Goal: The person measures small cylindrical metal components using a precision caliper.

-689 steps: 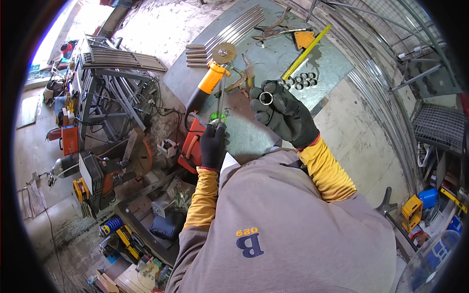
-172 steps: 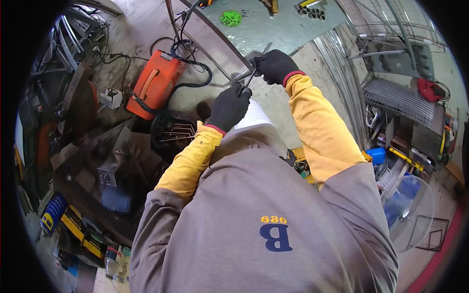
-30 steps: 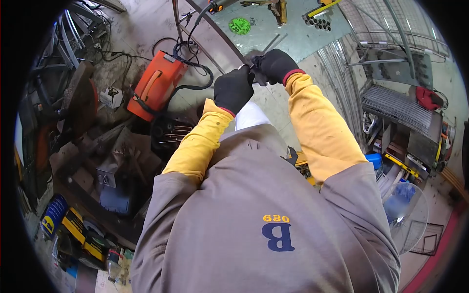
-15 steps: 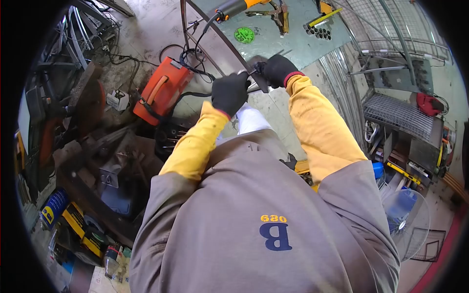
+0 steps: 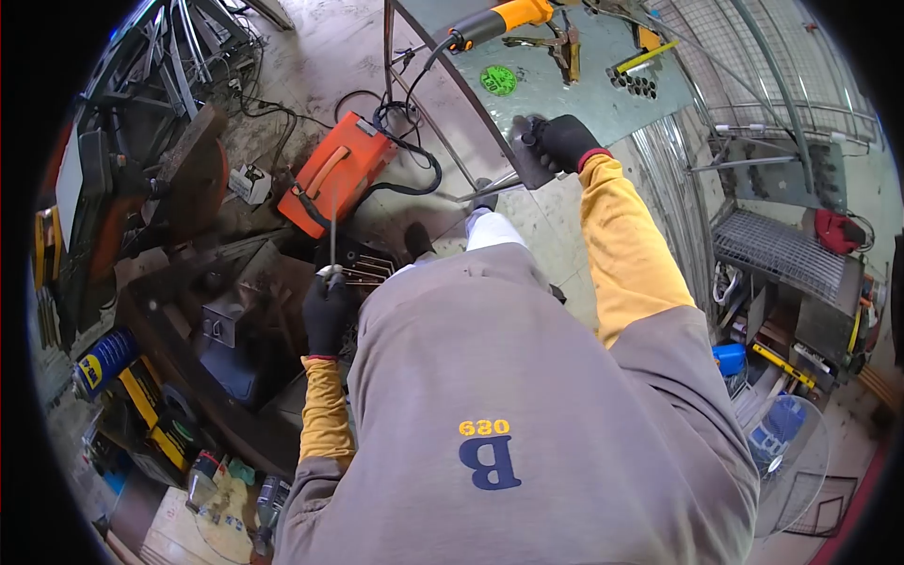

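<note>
My left hand (image 5: pixel 330 306), in a black glove, is down at the left beside my apron. Its fingers are closed around a thin grey rod (image 5: pixel 333 226) that points up and away from me. My right hand (image 5: pixel 568 143), also black-gloved, is at the near corner of the grey-topped table (image 5: pixel 584 108). Its fingers are closed on a dark flat metal piece (image 5: pixel 533 162), whose exact kind I cannot make out. Below the left hand's rod, several copper-coloured rods (image 5: pixel 372 268) lie in a dark holder.
An orange welding machine (image 5: pixel 337 174) with black cables stands on the floor, left of the table. On the tabletop lie an orange power tool (image 5: pixel 504 21), locking pliers (image 5: pixel 571 49) and short pipe pieces (image 5: pixel 636 87). Metal bars (image 5: pixel 673 169) and a fan (image 5: pixel 777 433) stand right; clutter fills the left.
My left hand has left the table corner, moving down and left, and now holds a thin rod. My right hand stays near the corner with the dark metal piece. The view has shifted slightly.
</note>
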Demonstrator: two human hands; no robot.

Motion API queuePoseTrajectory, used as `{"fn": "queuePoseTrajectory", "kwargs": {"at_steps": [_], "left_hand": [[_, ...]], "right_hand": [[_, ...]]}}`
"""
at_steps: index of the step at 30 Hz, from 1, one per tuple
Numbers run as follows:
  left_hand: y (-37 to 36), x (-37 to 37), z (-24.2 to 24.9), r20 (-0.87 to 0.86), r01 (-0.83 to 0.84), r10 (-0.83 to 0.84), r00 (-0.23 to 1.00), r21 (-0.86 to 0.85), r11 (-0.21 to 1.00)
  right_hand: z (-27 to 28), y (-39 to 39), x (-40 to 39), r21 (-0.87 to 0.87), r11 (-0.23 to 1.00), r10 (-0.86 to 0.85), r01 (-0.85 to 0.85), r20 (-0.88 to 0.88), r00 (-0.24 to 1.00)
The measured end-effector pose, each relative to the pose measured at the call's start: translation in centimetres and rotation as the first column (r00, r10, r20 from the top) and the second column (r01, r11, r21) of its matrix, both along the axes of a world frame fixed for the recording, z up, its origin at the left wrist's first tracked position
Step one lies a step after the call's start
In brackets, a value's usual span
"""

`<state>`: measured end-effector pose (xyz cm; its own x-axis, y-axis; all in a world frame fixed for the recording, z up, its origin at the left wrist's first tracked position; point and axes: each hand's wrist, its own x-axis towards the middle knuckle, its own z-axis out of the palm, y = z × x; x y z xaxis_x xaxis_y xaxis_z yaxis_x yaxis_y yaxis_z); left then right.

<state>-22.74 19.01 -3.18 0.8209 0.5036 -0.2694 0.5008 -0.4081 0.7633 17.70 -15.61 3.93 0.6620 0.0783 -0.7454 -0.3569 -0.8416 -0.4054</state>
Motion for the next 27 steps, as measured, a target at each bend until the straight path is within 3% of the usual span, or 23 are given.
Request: {"fn": "queuePoseTrajectory", "kwargs": {"at_steps": [2, 3, 5, 7, 9, 10, 12, 13, 16, 19, 21, 23, 27], "left_hand": [[0.4, 0.0, -0.6, 0.083, -0.123, 0.12, 0.989, 0.027, 0.992], [0.5, 0.0, -0.6, 0.049, -0.163, 0.166, 0.985, -0.056, 0.985], [0.4, 0.1, -0.7, 0.112, -0.16, 0.165, 0.98, -0.058, 0.985], [0.1, 0.2, -0.3, 0.173, -0.15, 0.157, 0.972, -0.056, 0.987], [-0.8, 0.6, 1.2, 0.065, -0.23, 0.259, 0.964, -0.292, 0.928], [-1.1, 0.9, 1.8, 0.068, -0.226, 0.256, 0.964, -0.292, 0.929], [-1.7, 1.3, 2.6, 0.084, -0.209, 0.251, 0.964, -0.337, 0.918], [-1.8, 1.5, 2.5, 0.086, -0.208, 0.25, 0.965, -0.336, 0.919], [-2.2, 2.3, 2.3, 0.135, -0.183, 0.234, 0.963, -0.309, 0.933], [-2.6, 3.6, 3.0, 0.11, -0.199, 0.267, 0.957, -0.422, 0.885], [-2.5, 4.1, 2.3, 0.198, -0.084, 0.125, 0.972, -0.202, 0.976], [-2.8, 4.4, 3.1, 0.148, -0.089, 0.122, 0.981, -0.212, 0.973], [-3.3, 4.9, 4.3, 0.078, -0.087, 0.106, 0.991, -0.224, 0.971]], "right_hand": [[0.1, -0.8, 0.2, 0.014, 1.0, 0.006, -0.006, 0.016, 1.0], [1.0, -1.0, -0.1, 0.012, 0.998, -0.06, 0.06, 0.056, 0.997], [1.6, -1.7, -0.2, 0.061, 0.976, -0.215, 0.209, 0.112, 0.97], [0.5, -4.2, 0.0, 0.108, 0.972, -0.228, 0.21, 0.195, 0.954], [-0.5, -6.2, -0.4, 0.172, 0.962, -0.259, 0.211, 0.338, 0.905], [-1.0, -7.0, -0.9, 0.174, 0.961, -0.262, 0.214, 0.341, 0.903], [-0.8, -7.3, -2.6, 0.111, 0.993, -0.105, 0.039, 0.677, 0.729], [0.6, -6.9, -3.9, -0.044, 0.994, -0.048, 0.099, 0.638, 0.769], [-1.6, -6.7, -5.5, -0.038, 0.997, -0.02, 0.067, 0.71, 0.704], [-1.7, -4.4, -7.1, -0.011, 1.0, 0.024, -0.025, 0.744, 0.668], [-0.2, -2.0, -7.5, -0.033, 0.997, 0.069, -0.07, 0.785, 0.616], [0.8, -0.5, -7.5, -0.14, 0.984, 0.175, -0.107, 0.744, 0.645], [-2.5, -1.9, -5.7, -0.082, 0.969, 0.214, -0.234, 0.756, 0.619]]}}
